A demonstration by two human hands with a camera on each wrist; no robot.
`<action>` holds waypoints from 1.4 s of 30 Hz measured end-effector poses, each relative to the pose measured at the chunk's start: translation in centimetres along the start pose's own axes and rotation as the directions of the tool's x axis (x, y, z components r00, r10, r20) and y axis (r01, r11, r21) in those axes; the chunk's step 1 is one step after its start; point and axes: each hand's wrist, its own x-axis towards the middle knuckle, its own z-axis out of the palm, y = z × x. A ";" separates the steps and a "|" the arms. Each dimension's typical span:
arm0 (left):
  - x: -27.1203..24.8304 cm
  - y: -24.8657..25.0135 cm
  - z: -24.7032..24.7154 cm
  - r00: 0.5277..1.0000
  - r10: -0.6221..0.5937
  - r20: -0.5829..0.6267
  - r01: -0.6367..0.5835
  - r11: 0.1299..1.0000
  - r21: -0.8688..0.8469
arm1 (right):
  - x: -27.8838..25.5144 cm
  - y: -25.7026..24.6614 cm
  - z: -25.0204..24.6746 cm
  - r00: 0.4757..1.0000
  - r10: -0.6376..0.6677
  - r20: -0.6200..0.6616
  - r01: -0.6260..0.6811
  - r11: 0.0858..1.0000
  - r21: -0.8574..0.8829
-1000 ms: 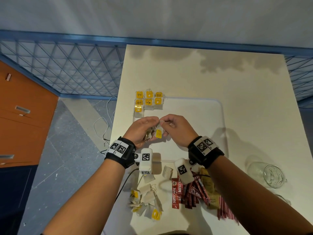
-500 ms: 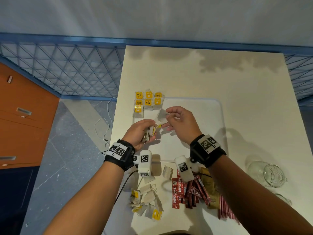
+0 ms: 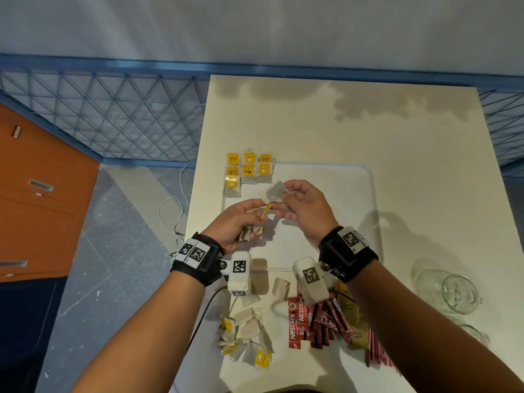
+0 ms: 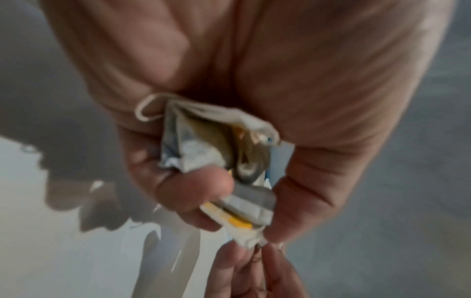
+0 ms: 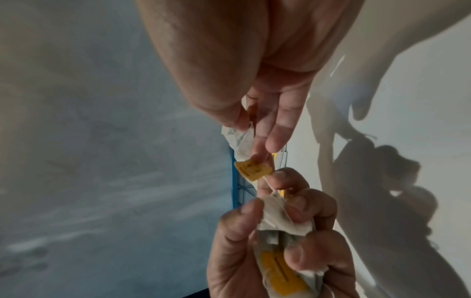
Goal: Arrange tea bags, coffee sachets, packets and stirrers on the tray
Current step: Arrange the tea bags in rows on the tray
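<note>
My right hand [image 3: 286, 198] pinches a single tea bag [image 3: 274, 192] above the white tray [image 3: 363, 211]; its yellow tag [image 5: 252, 170] hangs from the string toward my left hand. My left hand [image 3: 249, 219] grips a bunch of tea bags [image 4: 216, 153] with yellow tags, seen also in the right wrist view as a bunch [image 5: 282, 248]. Several tea bags with yellow tags [image 3: 248, 168] lie in rows at the tray's far left corner. Loose tea bags [image 3: 246, 336], red coffee sachets [image 3: 312, 319] and red stirrers [image 3: 377, 353] lie on the table near me.
The tray sits on a cream table [image 3: 368, 123]. A clear glass jar [image 3: 450, 290] lies at the right near edge. A blue mesh fence [image 3: 99, 117] and an orange cabinet [image 3: 34, 194] stand to the left. A cable [image 3: 175, 211] hangs off the table's left side.
My right hand has pulled one tea bag away from the bunch and lifted it up and to the right. The left hand has stayed low with the remaining bags.
</note>
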 end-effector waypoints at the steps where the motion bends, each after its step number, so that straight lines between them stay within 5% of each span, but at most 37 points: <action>1: 0.0 0.0 -0.1 1.000 -0.004 -0.005 0.004 1.000 0.022 | 0.0 0.0 0.0 1.000 -0.001 -0.003 0.001 1.000 0.002; 6: -0.2 0.0 0.2 0.991 0.051 -0.124 -0.032 0.988 0.149 | 0.1 0.0 -0.2 1.000 -0.004 -0.001 0.004 1.000 -0.003; 15: 0.1 0.5 0.3 0.940 0.161 -0.301 -0.061 0.946 0.317 | -0.4 0.3 -0.5 0.988 0.009 0.157 0.041 0.950 -0.309; 22: -0.3 1.1 0.5 0.956 0.157 -0.250 -0.033 0.898 0.438 | -0.8 0.0 -0.9 0.971 -0.043 0.233 0.145 0.886 -0.441; 29: -0.6 1.3 0.2 0.961 0.140 -0.239 -0.047 0.933 0.357 | -0.1 -0.6 -1.7 0.967 -0.060 0.246 0.189 0.817 -0.545; 42: -1.0 2.3 0.4 0.947 0.228 -0.228 -0.117 0.902 0.416 | 0.1 -0.3 -1.0 0.963 -0.020 0.269 0.160 0.845 -0.510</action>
